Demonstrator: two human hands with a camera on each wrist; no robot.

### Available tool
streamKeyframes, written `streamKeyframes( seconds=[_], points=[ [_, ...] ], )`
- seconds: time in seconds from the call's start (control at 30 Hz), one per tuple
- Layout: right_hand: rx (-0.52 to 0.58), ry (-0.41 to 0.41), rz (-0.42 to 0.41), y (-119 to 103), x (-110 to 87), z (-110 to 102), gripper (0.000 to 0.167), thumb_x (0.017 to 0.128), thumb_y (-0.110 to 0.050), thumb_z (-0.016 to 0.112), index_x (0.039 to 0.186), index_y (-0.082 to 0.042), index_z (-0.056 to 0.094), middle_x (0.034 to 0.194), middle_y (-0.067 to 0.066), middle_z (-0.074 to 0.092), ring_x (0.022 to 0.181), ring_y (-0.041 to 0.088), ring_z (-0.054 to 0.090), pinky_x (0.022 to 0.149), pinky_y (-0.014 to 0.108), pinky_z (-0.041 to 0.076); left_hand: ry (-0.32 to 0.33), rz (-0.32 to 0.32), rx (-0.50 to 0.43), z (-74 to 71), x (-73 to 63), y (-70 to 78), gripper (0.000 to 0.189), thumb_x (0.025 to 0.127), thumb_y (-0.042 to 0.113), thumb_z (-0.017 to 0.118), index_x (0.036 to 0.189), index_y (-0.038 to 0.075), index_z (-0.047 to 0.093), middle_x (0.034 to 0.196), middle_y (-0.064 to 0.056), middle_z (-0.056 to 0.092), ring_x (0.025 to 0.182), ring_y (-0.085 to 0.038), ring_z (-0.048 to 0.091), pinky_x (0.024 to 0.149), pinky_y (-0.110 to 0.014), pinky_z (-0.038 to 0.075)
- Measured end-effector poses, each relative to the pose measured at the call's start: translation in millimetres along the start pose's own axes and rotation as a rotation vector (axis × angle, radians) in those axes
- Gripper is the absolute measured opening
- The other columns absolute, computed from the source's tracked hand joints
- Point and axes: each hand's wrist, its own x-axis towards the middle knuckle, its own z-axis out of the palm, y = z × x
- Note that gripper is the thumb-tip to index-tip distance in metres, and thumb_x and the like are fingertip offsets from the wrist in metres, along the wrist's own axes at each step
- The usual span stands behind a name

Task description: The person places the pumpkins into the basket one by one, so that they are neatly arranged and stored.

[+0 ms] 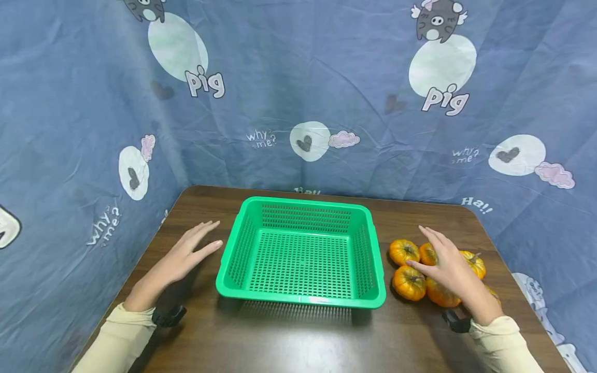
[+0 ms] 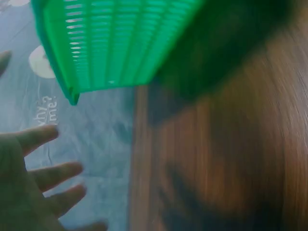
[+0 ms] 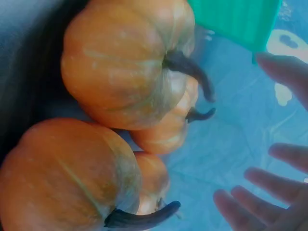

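Note:
A green plastic basket [image 1: 302, 302] with slotted walls and floor stands on the table, with nothing inside. To its left hovers my left hand [image 1: 186, 254], fingers extended and apart from the rim; the left wrist view shows the same hand [image 2: 33, 187] spread below the basket's wall [image 2: 115, 48]. On the right, small orange pumpkins [image 1: 409, 283] sit in a cluster. Over them is my right hand [image 1: 450, 267], its fingers loosely straight and holding nothing. In the right wrist view, pumpkins [image 3: 115, 67] with dark curved stems appear beside the spread fingers [image 3: 274, 185].
The dark wooden table [image 1: 298, 342] carries the basket and pumpkins. A blue cloth [image 1: 261, 103] printed with pigs and lettering hangs behind and along both sides of it. Each wrist wears a dark strapped device [image 1: 169, 316].

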Motion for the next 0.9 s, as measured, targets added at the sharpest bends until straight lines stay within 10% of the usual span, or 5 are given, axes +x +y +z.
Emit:
streamKeyframes(
  seconds=[0.33,0.47,0.9],
  points=[
    [-0.014,-0.106,0.022,8,22.7,7,0.086,0.087,-0.037,0.084,0.151,0.004,0.044,0.149,0.034,0.049,0.13,0.059,0.049,0.101,0.076,0.043,-0.08,-0.017,-0.54,16.6,15.7,-3.3,0.056,0.11,0.034,0.051,0.155,0.003,0.042,0.147,-0.027,0.054,0.123,-0.025,0.068,0.102,-0.04,0.059],
    [-0.032,-0.126,0.007,8,28.3,12,0.084,0.085,-0.036,0.085,0.148,0.006,0.048,0.143,0.035,0.053,0.124,0.057,0.054,0.097,0.073,0.047,-0.076,-0.08,-0.643,23.4,21.1,-3.0,0.055,0.108,0.035,0.055,0.153,0.005,0.044,0.139,-0.016,0.06,0.106,-0.008,0.071,0.09,-0.03,0.062],
    [-0.049,-0.15,-0.009,15,37.5,25,0.076,0.085,-0.034,0.085,0.142,0.005,0.055,0.136,0.031,0.06,0.118,0.051,0.061,0.094,0.068,0.051,-0.056,-0.172,-0.847,38.0,35.9,-0.5,0.05,0.104,0.028,0.064,0.143,0.001,0.048,0.104,0.007,0.072,0.081,-0.008,0.072,0.064,-0.028,0.063]
  ],
)
